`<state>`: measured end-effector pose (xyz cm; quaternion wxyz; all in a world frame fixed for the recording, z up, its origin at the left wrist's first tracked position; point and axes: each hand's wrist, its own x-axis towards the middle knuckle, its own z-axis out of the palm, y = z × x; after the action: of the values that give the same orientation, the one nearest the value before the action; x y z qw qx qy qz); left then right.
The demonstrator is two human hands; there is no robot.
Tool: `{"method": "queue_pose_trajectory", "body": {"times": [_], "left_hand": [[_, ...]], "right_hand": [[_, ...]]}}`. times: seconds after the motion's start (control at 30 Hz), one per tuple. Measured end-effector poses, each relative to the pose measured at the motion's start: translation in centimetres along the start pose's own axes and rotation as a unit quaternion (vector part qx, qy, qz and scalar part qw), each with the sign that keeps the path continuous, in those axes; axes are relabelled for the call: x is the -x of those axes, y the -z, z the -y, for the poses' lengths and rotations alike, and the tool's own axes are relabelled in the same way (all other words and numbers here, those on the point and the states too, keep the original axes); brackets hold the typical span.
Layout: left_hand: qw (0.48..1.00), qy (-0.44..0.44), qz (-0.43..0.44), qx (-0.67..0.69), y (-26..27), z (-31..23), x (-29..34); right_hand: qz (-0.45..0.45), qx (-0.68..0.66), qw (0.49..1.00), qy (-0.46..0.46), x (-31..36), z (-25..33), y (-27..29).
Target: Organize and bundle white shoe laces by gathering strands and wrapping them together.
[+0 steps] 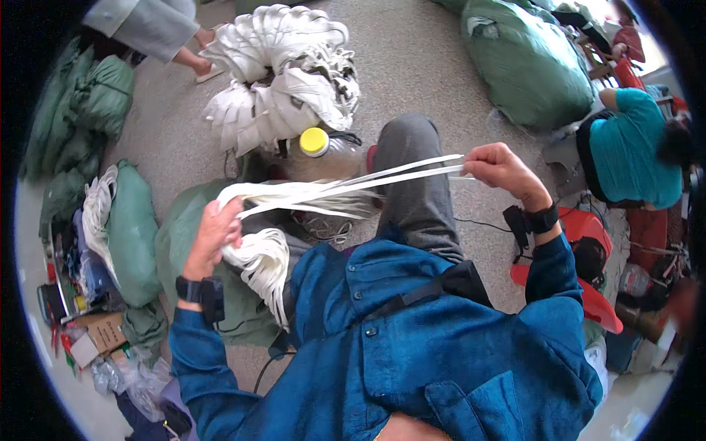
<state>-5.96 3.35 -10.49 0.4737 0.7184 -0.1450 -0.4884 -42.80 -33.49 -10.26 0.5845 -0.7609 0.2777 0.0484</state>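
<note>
White flat strips (294, 192), one long bundle: held above the floor (412, 59), running from hand to hand across the person's lap. Left hand (217, 231), one: grip closed around the bundle, a looped tail hanging below it in front of a green sack (180, 220). Right hand (500, 170), one: grip pinched on the ends of a few strips, drawn straight over a grey trouser leg (412, 198). Clear jar (327, 163) with yellow lid, one: on the floor, just beyond the strips. White layered pieces (283, 95), one heap, kind unclear: beyond the jar. Large green bale (526, 66), one: toward the floor's far right corner. Tied green bundles (103, 95), several: along the floor's left edge. Co-worker in teal top (636, 151), one: toward the floor's right edge.
</note>
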Motion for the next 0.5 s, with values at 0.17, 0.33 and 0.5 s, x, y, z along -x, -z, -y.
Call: {"method": "queue_pose_trajectory", "body": {"times": [0.17,0.33,0.5], "left_hand": [[0.997,0.008,-0.068,0.024,0.9,0.6,-0.6],[0.984,-0.085,-0.069,-0.142,-0.4,0.4,-1.7],[0.997,-0.052,0.046,0.024,-5.0,-3.2,-1.4]], "right_hand": [[-0.067,-0.032,0.997,-0.013,1.7,-1.3,3.2],[0.029,-0.023,0.996,0.083,0.9,2.8,-0.5],[0.233,-0.007,0.945,0.230,-1.6,6.7,-9.9]]}}
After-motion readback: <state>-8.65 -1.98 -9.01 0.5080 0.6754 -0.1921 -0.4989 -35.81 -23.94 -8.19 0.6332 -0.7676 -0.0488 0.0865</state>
